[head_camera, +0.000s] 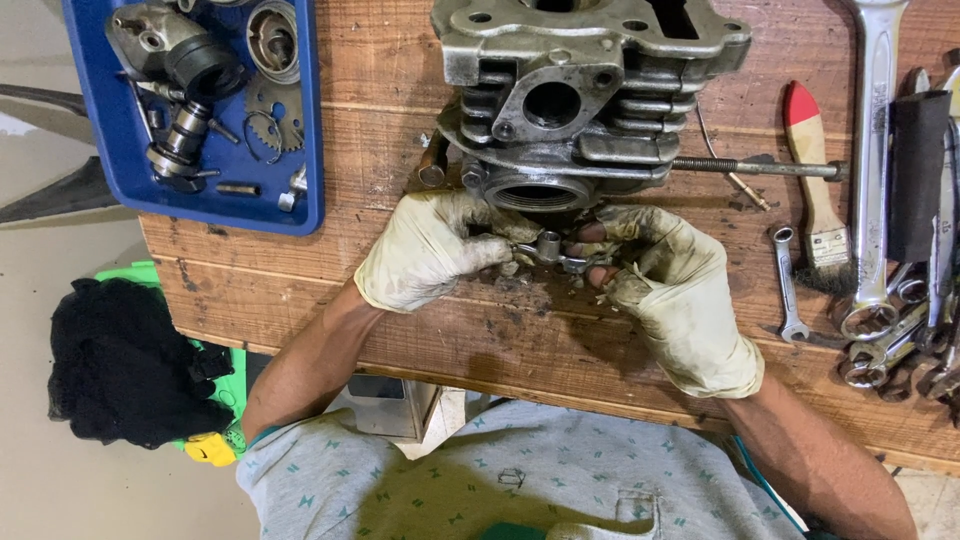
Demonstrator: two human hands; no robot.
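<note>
Small silver metal engine part, pinched between grimy gloved left hand and right hand, steadied before grey finned cylinder head on wooden bench.

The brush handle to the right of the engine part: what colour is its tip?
Red tip on a pale wooden brush handle, seen in the head view.

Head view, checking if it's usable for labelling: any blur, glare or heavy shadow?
Head view: evenly lit, sharp on the gloved left hand and right hand; only soft shadow under the engine part; mild shine on the wrench; the small metal piece is partly hidden by fingers.
</note>
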